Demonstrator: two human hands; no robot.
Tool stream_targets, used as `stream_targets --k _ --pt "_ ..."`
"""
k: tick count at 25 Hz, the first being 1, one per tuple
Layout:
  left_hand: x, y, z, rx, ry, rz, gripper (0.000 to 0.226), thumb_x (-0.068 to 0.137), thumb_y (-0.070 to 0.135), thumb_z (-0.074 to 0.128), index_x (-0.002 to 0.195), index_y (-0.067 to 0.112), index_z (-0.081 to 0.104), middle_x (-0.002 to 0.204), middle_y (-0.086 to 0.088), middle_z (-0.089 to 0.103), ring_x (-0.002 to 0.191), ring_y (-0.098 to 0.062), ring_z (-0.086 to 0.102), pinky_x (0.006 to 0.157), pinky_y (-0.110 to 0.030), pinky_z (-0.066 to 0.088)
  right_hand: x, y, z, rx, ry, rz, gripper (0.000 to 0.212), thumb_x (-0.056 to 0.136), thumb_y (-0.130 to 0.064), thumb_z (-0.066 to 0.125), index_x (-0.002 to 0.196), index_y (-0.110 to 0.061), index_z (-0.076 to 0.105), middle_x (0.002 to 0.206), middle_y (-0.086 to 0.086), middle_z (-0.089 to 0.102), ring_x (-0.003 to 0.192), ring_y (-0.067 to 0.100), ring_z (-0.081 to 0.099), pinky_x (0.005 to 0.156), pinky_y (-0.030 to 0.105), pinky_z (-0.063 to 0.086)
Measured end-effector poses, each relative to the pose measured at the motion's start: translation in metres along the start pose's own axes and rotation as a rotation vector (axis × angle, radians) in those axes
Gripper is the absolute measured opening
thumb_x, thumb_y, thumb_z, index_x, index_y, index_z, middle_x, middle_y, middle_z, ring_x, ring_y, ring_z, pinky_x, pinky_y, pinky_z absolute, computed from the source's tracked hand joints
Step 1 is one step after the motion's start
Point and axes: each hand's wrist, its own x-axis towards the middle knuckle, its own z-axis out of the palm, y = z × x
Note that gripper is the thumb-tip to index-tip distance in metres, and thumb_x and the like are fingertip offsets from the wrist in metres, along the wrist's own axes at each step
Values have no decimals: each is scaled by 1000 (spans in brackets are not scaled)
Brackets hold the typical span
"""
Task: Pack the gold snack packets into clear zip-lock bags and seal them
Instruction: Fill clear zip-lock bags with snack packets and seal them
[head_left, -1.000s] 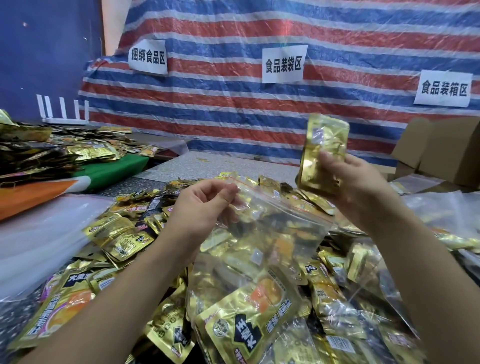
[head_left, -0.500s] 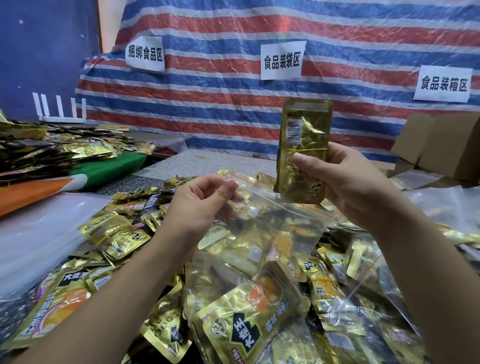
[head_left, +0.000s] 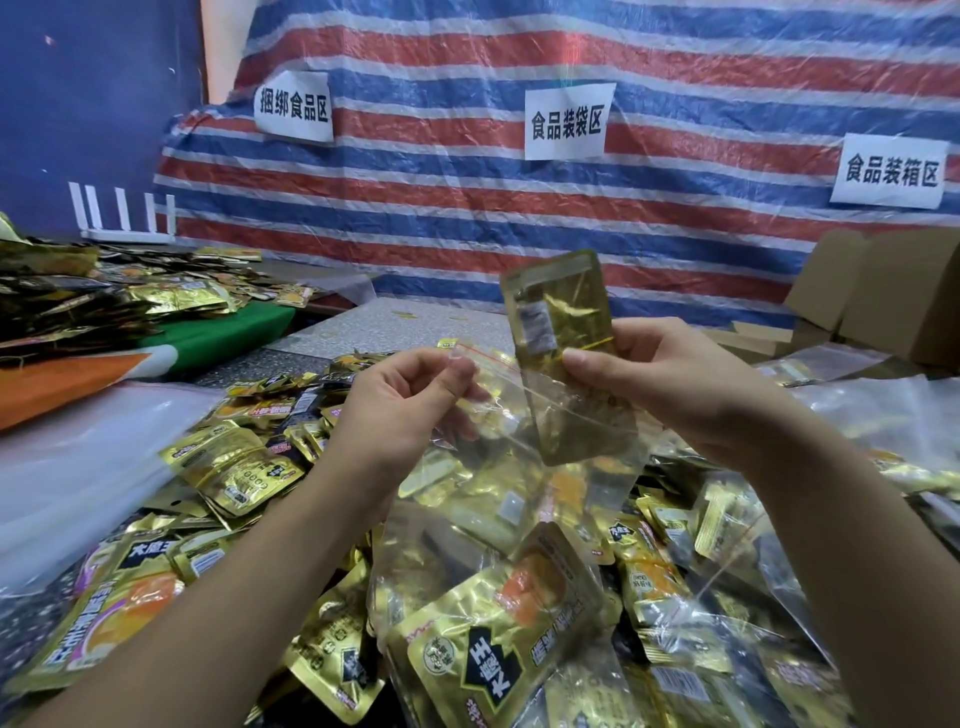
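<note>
My left hand pinches the open rim of a clear zip-lock bag that hangs over the pile, its red zip line visible at the top. My right hand grips a gold snack packet bundle bound by a yellow rubber band. The bundle stands upright with its lower half inside the bag's mouth. Loose gold snack packets lie heaped on the table beneath both hands, and a large one lies in front under the bag.
A second heap of gold packets sits at far left on green and orange cloth. Clear plastic sheeting lies at left. Filled clear bags lie at right, cardboard boxes behind them. A striped tarp with paper signs hangs behind.
My right hand has turned the packet bundle upright and lowered it toward the left, from above the bag into its mouth. My left hand keeps holding the bag's rim.
</note>
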Motion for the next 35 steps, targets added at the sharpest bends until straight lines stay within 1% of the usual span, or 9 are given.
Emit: stream_targets --k 7,11,16,20,25,28,30,32,35 --pt "-1 1 2 33 19 -2 23 81 37 62 81 16 71 76 -5 74 51 -16 63 51 -23 51 -6 -8 2 -296 -174 69 41 76 -46 69 95 -9 73 88 9 76 83 30 72 77 45 56" --pt "-4 2 5 74 9 -2 24 85 35 58 76 18 72 77 -8 74 54 -19 64 54 -27 53 -9 -10 4 -394 -213 73 22 89 -36 68 80 -16 68 60 -10 62 53 1 56 50 15 41" --pt "-8 4 8 83 -8 10 29 87 31 57 83 6 72 71 -11 72 51 -16 64 45 -21 48 -10 -14 5 -597 -226 47 27 92 -41 63 78 -19 63 61 -8 52 53 6 46 52 28 37" --pt "-9 3 10 149 -16 31 25 83 34 60 85 14 75 64 -10 70 52 -11 64 48 -18 48 -11 -16 11 -734 -302 78 26 94 -39 61 86 -15 64 74 5 61 62 12 52 60 44 46" --pt "-12 6 11 180 -48 38 21 79 38 62 78 26 79 77 -2 76 66 -13 70 59 -31 60 -10 -15 23 -876 -379 88 24 95 -37 59 74 -26 56 69 -5 57 57 5 49 56 30 42" --pt "-12 7 12 186 -32 28 22 80 39 62 77 25 79 76 -9 75 63 -19 67 56 -39 59 -8 -12 23 -842 -292 27 20 92 -38 61 82 -21 63 73 -3 60 58 3 50 56 30 42" --pt "-12 8 13 192 -17 39 27 87 34 60 74 17 76 69 -5 73 56 -16 66 47 -29 55 -5 -10 21 -797 -154 -48 21 89 -41 63 82 -21 64 69 -6 59 57 1 49 53 24 39" --pt "-11 8 14 179 12 50 25 92 28 58 77 15 72 70 -3 73 54 -15 67 48 -28 55 -4 -10 21 -737 -70 -106 35 88 -56 56 78 -23 62 66 -8 58 55 1 48 54 27 39" --pt "-10 10 11 140 54 48 25 87 36 57 77 19 73 76 -6 74 57 -22 70 57 -43 59 -6 -15 20 -600 -55 -178 57 84 -77 41 73 -24 61 64 -8 56 55 2 47 54 27 40"
